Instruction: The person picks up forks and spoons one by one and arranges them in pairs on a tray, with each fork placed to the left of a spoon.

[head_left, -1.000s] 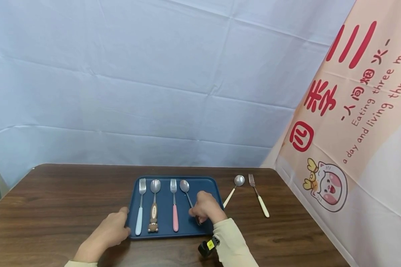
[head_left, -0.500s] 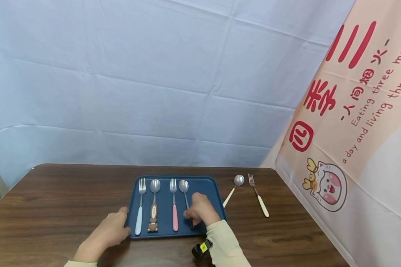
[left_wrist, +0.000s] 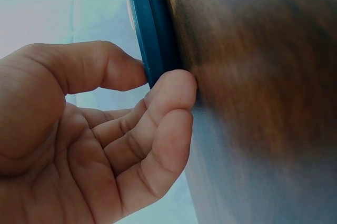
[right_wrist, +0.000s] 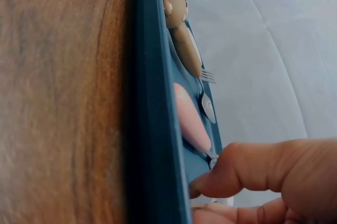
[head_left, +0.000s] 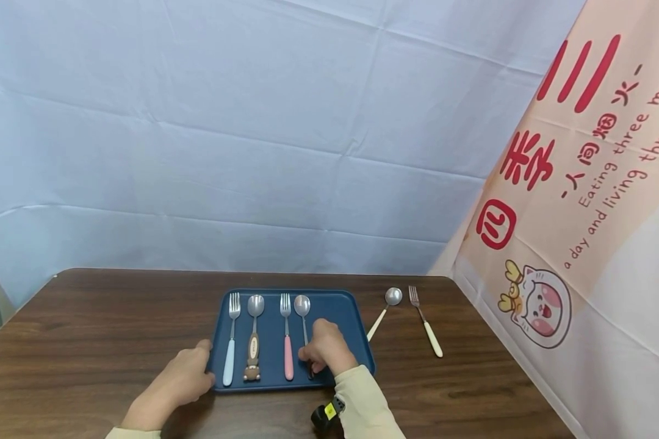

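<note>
A dark blue tray [head_left: 269, 381] lies on the table. My left hand [head_left: 178, 375] is at its left edge; in the left wrist view the thumb and curled fingers hold the rim [left_wrist: 145, 34] from both sides. My right hand [head_left: 327, 346] is over the tray's right half and pinches the dark handle of a spoon [head_left: 302, 305], its bowl pointing to the far side. Most of that handle is hidden by the fingers. To the left lie a pink-handled fork [head_left: 288, 356], a spoon with a brown bear handle [head_left: 252, 353] and a light blue-handled fork [head_left: 229, 363].
Right of the tray, a cream-handled spoon [head_left: 393, 297] has its handle end close to the tray edge. A cream-handled fork [head_left: 431, 338] lies farther right. The brown wooden table [head_left: 115, 323] ends at a pale cloth [head_left: 198, 152] behind and a printed cloth [head_left: 538, 244] on the right.
My right hand has shifted left, bringing the spoon's handle with it, so the spoon lies straighter, more nearly parallel to the pink-handled fork. My left hand has stayed at the tray's edge.
</note>
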Demonstrator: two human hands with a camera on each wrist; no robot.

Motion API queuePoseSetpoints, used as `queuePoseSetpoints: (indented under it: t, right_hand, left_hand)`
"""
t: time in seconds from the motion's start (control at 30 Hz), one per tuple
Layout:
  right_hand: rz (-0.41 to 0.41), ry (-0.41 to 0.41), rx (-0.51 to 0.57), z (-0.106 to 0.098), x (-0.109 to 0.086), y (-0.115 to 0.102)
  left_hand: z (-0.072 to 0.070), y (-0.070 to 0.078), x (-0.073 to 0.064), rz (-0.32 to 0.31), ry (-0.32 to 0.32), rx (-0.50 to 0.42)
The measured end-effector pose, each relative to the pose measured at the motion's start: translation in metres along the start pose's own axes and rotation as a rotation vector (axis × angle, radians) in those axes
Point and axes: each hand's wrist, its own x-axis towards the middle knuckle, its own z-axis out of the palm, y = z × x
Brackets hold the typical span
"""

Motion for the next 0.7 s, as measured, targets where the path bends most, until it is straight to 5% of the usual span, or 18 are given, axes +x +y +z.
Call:
queuePoseSetpoints:
  t: [0.7]
  right_hand:
    - [-0.023,0.012,0.02,0.0024,-0.0033,-0.0004]
  left_hand:
    - [-0.0013,0.0011,-0.0019,0.028,0.022,-0.003]
